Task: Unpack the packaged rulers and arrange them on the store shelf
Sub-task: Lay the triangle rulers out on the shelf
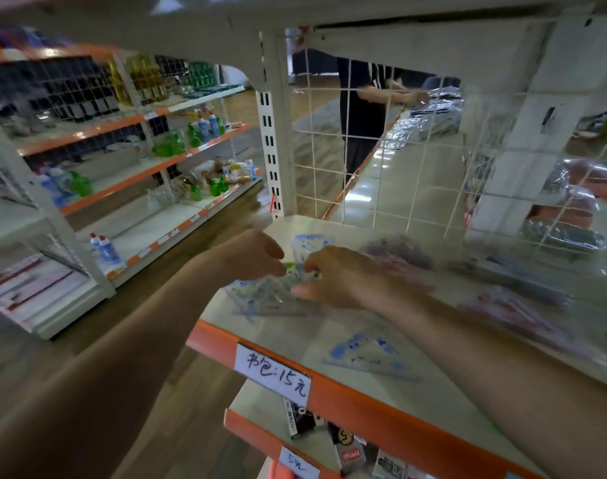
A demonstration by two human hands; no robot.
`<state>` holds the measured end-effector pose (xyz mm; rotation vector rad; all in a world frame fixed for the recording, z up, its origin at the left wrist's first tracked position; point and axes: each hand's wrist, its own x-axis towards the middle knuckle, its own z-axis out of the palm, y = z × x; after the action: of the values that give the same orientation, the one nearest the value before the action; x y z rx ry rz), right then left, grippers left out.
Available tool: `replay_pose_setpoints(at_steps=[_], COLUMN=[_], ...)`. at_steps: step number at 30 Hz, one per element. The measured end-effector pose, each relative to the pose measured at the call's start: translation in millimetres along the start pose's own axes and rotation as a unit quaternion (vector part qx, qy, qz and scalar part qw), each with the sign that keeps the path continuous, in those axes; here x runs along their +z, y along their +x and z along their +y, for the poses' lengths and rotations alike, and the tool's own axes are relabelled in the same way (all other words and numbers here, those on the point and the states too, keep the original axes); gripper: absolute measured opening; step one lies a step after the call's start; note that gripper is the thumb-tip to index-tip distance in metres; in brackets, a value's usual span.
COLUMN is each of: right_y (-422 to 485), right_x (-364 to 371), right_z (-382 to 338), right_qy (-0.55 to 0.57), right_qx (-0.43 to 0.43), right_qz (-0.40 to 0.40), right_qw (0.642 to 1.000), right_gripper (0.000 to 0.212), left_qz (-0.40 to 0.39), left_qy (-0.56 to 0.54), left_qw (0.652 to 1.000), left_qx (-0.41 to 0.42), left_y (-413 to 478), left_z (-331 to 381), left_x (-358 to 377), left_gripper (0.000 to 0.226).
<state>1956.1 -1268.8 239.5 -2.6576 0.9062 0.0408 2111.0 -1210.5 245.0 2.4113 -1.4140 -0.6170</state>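
Both my hands meet over the left end of the white store shelf (295, 333). My left hand (257, 252) pinches a clear ruler set with green and blue print (278, 288) at its left edge. My right hand (333, 274) grips the same set from the right, fingers curled over its top. Another clear ruler set with blue print (367, 354) lies flat nearer the shelf's front. Packaged purple and pink ruler sets (509, 305) lie in a blurred row to the right.
An orange shelf edge carries a handwritten price label (272, 375). A white wire grid (399, 150) backs the shelf, with a person (361, 108) standing behind it. Small boxes (302, 423) sit on the shelf below. Shelves with bottles (177, 143) stand across the aisle at left.
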Motion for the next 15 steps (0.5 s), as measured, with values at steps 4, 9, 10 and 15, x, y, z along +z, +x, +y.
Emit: replay_pose_setpoints(at_steps=[4,9,10,15], right_y=[6.7,13.9,14.8,13.8], right_x=[15.4,17.3,17.7,20.1], right_z=[-19.0,-32.1,-32.8,-31.6], right_qy=[-0.074,-0.079,-0.072,-0.025], right_qx=[0.017,0.011,0.009,0.029], right_qz=[-0.011,-0.021,-0.018,-0.026], right_qw=[0.997,0.997,0.997,0.999], right_gripper=[0.062,0.053,0.052,0.052], left_qz=[-0.081,-0.096,-0.094,-0.070], left_qy=[0.080,0.111,0.107,0.066], left_qw=[0.993,0.989,0.990,0.995], left_qx=[-0.032,-0.014,-0.014,0.008], left_y=[-11.5,-17.7,-18.1,-23.7], left_z=[-12.8,-14.1,-15.1,-20.5], left_x=[6.7,11.9,12.4,13.5], left_gripper=[0.064,0.080,0.083,0.094])
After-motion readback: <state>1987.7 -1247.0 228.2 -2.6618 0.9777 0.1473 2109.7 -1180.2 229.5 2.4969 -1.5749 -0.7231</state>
